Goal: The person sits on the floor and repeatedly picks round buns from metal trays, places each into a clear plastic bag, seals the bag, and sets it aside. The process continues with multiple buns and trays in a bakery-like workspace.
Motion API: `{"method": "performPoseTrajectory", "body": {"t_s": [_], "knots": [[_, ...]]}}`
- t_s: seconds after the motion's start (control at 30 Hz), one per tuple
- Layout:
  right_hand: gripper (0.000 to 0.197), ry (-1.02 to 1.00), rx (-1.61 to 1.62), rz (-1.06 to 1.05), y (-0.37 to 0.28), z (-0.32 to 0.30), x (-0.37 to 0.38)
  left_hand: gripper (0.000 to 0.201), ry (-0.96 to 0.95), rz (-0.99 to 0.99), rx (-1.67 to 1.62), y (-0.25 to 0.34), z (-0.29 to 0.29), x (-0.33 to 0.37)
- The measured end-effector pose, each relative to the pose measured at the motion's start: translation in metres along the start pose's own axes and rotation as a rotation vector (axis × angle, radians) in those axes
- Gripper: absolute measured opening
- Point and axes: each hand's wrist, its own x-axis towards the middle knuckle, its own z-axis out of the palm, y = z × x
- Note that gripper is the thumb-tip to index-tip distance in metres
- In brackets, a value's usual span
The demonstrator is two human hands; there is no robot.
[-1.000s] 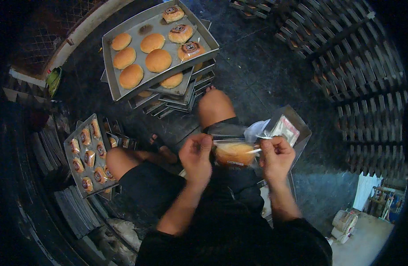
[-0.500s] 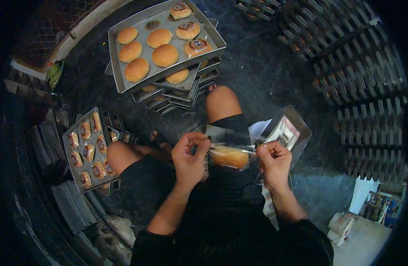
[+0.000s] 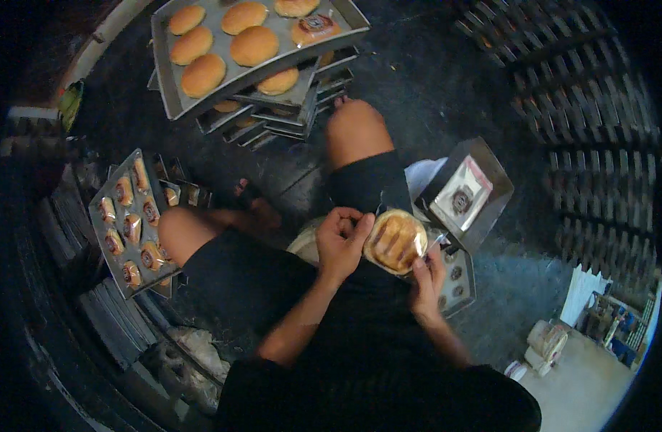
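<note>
A round bun point(image 3: 397, 242) in a clear plastic wrapper is held over my lap, its browned, streaked face up. My left hand point(image 3: 342, 241) pinches the wrapper at the bun's left edge. On the lower right, my right hand point(image 3: 427, 284) grips the bun's edge and the loose film, thumb on top. Close by on the right, a dark open box point(image 3: 495, 205) holds a pack of flat printed wrappers point(image 3: 462, 198). Ahead, the top metal tray point(image 3: 273, 70) of a stack bears bare buns point(image 3: 203, 75) and a wrapped bun with a dark printed label point(image 3: 316, 30).
Left of my knee, another tray point(image 3: 149, 279) carries several wrapped buns. A tray with round hollows point(image 3: 464, 288) lies under the box. Tall stacks of trays point(image 3: 604, 180) line the right side. A white container point(image 3: 545, 345) stands at lower right.
The film was stretched between both hands, with the bun hanging below; now the bun lies flat, turned to show its browned face. Both hands have come closer together and my view has shifted.
</note>
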Motion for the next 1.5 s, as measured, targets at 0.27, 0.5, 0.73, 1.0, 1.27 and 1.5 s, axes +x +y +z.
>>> {"method": "performPoseTrajectory", "body": {"t_s": [0.27,0.5,0.73,1.0,1.27,1.5], "knots": [[0.069,-0.278,-0.168,-1.048,-0.137,0.167,0.204,0.037,0.224,0.252,-0.407,0.102,-0.073,0.033],[0.061,-0.554,-0.473,-1.237,-0.145,0.24,0.228,0.03,0.2,0.143,-0.048,0.042,-0.111,0.004],[0.016,0.381,-0.659,-0.484,0.074,-0.075,0.203,0.025,0.165,0.008,0.11,-0.027,-0.142,-0.022],[0.022,0.224,-1.363,-0.138,0.202,-0.179,0.22,0.026,-0.087,0.112,0.104,0.035,-0.072,0.026],[0.016,0.286,-1.126,-0.404,0.158,-0.188,0.21,0.027,-0.244,0.141,0.057,0.053,-0.01,0.012],[0.013,0.386,-0.498,-0.602,-0.038,-0.093,0.161,0.078,-0.331,0.54,0.283,0.077,0.067,0.008]]}}
